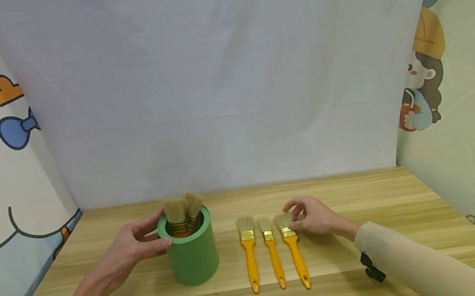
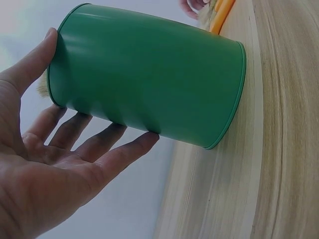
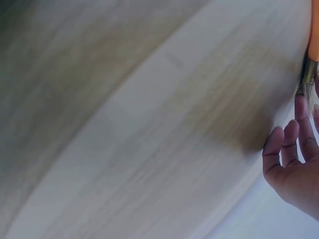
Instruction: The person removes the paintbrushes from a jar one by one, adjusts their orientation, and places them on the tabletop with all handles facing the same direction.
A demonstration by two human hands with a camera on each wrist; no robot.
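Observation:
A green can (image 1: 194, 259) stands upright on the left half of the table, with two paintbrushes (image 1: 175, 211) in it, bristles up. My left hand (image 1: 134, 242) holds the can from its left side, thumb at the rim; in the left wrist view, the fingers (image 2: 102, 142) touch the green wall. To the right of the can, three paintbrushes with orange handles lie side by side, bristles pointing away. My right hand (image 1: 314, 216) grips the rightmost paintbrush (image 1: 296, 254) by its bristle end. Only part of that brush shows at the edge of the right wrist view.
Beside the held brush lie the middle paintbrush (image 1: 275, 260) and the left paintbrush (image 1: 251, 258). The wooden table (image 1: 363, 190) ends at a pale backdrop (image 1: 220, 94). Printed cloths hang on both sides.

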